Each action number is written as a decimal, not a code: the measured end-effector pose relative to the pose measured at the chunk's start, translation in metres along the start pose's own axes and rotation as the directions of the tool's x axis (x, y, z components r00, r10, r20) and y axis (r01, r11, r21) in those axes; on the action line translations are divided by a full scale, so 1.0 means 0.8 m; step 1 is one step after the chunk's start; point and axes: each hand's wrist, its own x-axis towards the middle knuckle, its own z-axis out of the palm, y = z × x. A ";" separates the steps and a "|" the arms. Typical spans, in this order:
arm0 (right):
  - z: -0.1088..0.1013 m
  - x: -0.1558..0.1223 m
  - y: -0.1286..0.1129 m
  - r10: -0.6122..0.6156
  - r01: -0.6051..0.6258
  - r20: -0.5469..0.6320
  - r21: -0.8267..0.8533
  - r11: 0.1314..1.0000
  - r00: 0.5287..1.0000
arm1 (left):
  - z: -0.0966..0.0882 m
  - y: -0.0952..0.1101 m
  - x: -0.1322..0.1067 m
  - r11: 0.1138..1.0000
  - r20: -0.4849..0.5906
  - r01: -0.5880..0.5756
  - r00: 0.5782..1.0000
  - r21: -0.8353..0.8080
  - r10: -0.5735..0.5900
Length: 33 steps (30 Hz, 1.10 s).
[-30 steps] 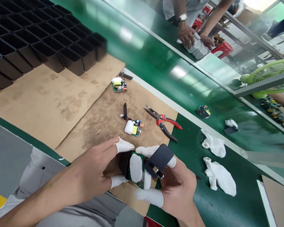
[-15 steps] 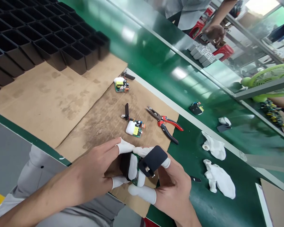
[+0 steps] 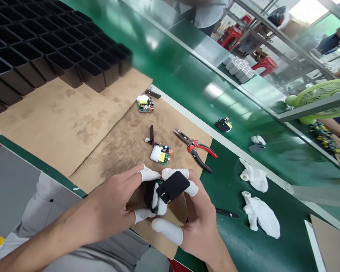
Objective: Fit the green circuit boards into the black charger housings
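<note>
My left hand [image 3: 113,206], in white finger cots, grips a black plastic case [image 3: 149,195] low in the middle. A circuit board with white padding [image 3: 162,207] sits partly inside its mouth. Over the board tilts a black end plate [image 3: 174,186] with small metal pins. My right hand [image 3: 200,215], also in finger cots, has its fingers behind and against the plate and board. Its thumb lies below, by the case opening. Beyond my hands, another circuit board [image 3: 162,155] with white and yellow parts rests on cardboard [image 3: 102,124].
Rows of open black cases [image 3: 93,73] stand at upper left. Red-handled pliers [image 3: 193,147] lie right of centre. White gloves [image 3: 262,215] and a black strip [image 3: 227,213] lie at right. Another circuit board [image 3: 145,104] sits by the metal rail. A green fan [image 3: 323,100] stands at far right.
The board has gone deeper into the case, and the end plate has shifted left toward it. My right hand has moved left. The co-worker's hand at the back has left the silver blocks.
</note>
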 end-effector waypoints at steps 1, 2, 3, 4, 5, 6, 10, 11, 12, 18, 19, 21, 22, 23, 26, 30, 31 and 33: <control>-0.001 -0.001 0.001 0.000 0.000 0.005 0.022 1.000 1.000 | 0.000 0.000 0.000 1.000 0.000 -0.002 1.000 0.000 0.002; -0.002 -0.001 0.001 0.004 -0.005 0.011 0.031 1.000 1.000 | 0.000 0.000 0.000 1.000 0.004 0.000 1.000 -0.002 0.000; -0.002 -0.001 0.001 0.009 -0.010 0.016 0.028 1.000 1.000 | 0.000 -0.001 -0.001 1.000 0.008 0.002 1.000 -0.005 -0.002; -0.003 0.000 0.001 0.015 -0.015 0.019 0.023 1.000 1.000 | 0.000 -0.001 -0.001 1.000 0.013 0.006 1.000 -0.007 -0.006; -0.003 0.001 0.001 0.020 -0.020 0.022 0.019 1.000 1.000 | 0.000 -0.002 -0.001 1.000 0.017 0.012 1.000 -0.007 -0.012; -0.003 0.003 0.000 0.023 -0.023 0.025 0.017 1.000 0.999 | 0.000 -0.002 -0.001 1.000 0.018 0.018 1.000 -0.002 -0.018; 0.000 0.004 0.002 0.016 -0.016 0.032 -0.005 1.000 0.999 | -0.001 -0.002 0.000 1.000 0.017 0.016 1.000 0.011 -0.016; 0.002 0.003 0.004 0.015 -0.015 0.026 0.005 1.000 1.000 | -0.001 -0.002 0.000 1.000 0.018 0.014 1.000 0.012 -0.014; 0.003 0.002 0.005 0.016 -0.016 0.011 0.031 0.999 1.000 | -0.001 -0.003 -0.001 1.000 0.020 0.013 1.000 0.016 -0.013; 0.011 0.003 0.005 0.132 -0.098 -0.103 0.284 0.954 0.986 | 0.003 -0.005 -0.008 0.996 -0.015 -0.046 0.999 0.072 0.047; 0.011 0.005 0.004 0.150 -0.117 -0.082 0.316 0.942 0.985 | 0.003 -0.006 -0.009 0.996 -0.014 -0.049 0.999 0.074 0.050; 0.011 0.008 0.002 0.155 -0.131 -0.035 0.365 0.922 0.987 | 0.001 -0.006 -0.011 0.997 -0.002 -0.044 0.999 0.068 0.044; 0.012 0.009 0.001 0.148 -0.130 -0.018 0.379 0.916 0.989 | 0.000 -0.006 -0.012 0.997 0.003 -0.040 0.999 0.063 0.040; 0.012 0.010 0.001 0.141 -0.127 -0.007 0.392 0.911 0.990 | -0.001 -0.006 -0.012 0.998 0.004 -0.038 0.999 0.057 0.038; 0.011 0.011 -0.002 0.131 -0.116 -0.007 0.416 0.902 0.991 | -0.001 -0.007 -0.011 0.999 -0.010 -0.027 1.000 0.021 0.027; 0.008 0.008 -0.003 0.101 -0.082 -0.025 0.403 0.912 0.995 | 0.001 -0.008 -0.010 1.000 -0.021 -0.003 1.000 -0.023 0.003; 0.008 0.007 -0.003 0.090 -0.076 -0.015 0.399 0.914 0.996 | 0.000 -0.007 -0.010 1.000 -0.021 0.001 1.000 -0.031 -0.002; 0.008 0.004 -0.001 0.065 -0.064 0.011 0.393 0.917 0.998 | -0.001 -0.005 -0.010 0.999 -0.016 0.014 1.000 -0.039 -0.014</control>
